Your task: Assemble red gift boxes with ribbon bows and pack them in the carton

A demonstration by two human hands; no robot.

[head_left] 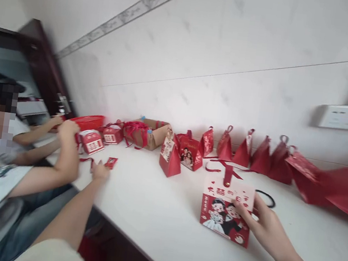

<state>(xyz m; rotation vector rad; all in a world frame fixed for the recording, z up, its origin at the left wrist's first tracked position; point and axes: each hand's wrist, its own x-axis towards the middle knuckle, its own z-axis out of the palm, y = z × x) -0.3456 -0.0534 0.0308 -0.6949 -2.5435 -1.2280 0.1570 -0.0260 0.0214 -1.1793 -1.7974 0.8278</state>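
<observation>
My right hand [260,221] grips a red and pink gift box [225,216] by its right side, thumb across the front. The box stands on the white table, with a cartoon bride and groom on it and a red snap strap [228,176] on top. A dark cord loop lies behind that hand. At the table's left side, my left hand [100,171] has its fingers closed at the edge of a small red packet [111,163]; the fingertips are blurred. A red ribbon lies beside those fingers.
Red cone-shaped bags [243,152] line the wall, with a taller box [171,158] and a photo box [190,154] nearby. Further left are a carton of ribbons [150,138], small red boxes [91,142] and a red basket [88,122]. Other people sit at left, their arms over the table.
</observation>
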